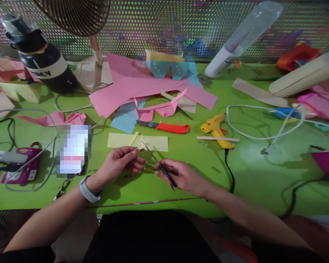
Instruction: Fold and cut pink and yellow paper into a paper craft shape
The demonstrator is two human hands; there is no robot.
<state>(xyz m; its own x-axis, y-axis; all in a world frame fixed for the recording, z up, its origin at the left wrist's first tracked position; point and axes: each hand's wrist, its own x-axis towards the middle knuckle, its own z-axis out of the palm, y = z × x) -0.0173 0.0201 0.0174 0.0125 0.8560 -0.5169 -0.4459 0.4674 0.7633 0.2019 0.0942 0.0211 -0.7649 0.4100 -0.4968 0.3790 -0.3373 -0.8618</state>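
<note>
My right hand (178, 175) is closed around the black handles of slim scissors (154, 157), their metal tips pointing up and left toward my other hand. With thumb and forefinger pinched, my left hand (124, 160) holds a tiny piece of yellow paper (142, 149); its other fingers curl loosely below. Just beyond the fingertips lies a pale yellow paper rectangle (159, 143), with a narrow yellow strip (133, 138) across it. Behind that rests a red utility knife (172, 127), next to folded pink paper glasses (160, 109).
A yellow glue gun (216, 128) with a cord lies right, a thin stick (218, 138) across it. At left are a phone (72, 151), a purple power strip (24, 166) and a black bottle (48, 60). Blue paper glasses (167, 69) and pink sheets (120, 84) lie behind.
</note>
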